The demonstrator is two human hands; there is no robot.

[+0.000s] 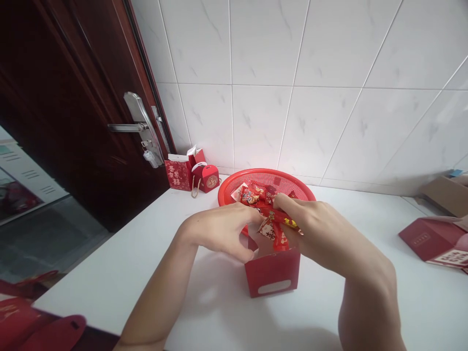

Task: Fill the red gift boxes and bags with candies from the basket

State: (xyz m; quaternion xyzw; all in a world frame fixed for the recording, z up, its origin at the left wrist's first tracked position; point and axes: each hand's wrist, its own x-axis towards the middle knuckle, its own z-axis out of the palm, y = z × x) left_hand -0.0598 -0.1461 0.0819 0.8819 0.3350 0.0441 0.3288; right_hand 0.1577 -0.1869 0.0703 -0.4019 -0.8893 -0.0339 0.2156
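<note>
Sweets, incl. one long pc. lying approx. L–R: held in your R hand, at/over open top of upright box. Your L hand: curved wide at box's L side, firm hold can't tell; basket just beyond.

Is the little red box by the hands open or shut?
Open: the red cardboard box has no lid over its top, and red candy packets show at the opening.
</note>
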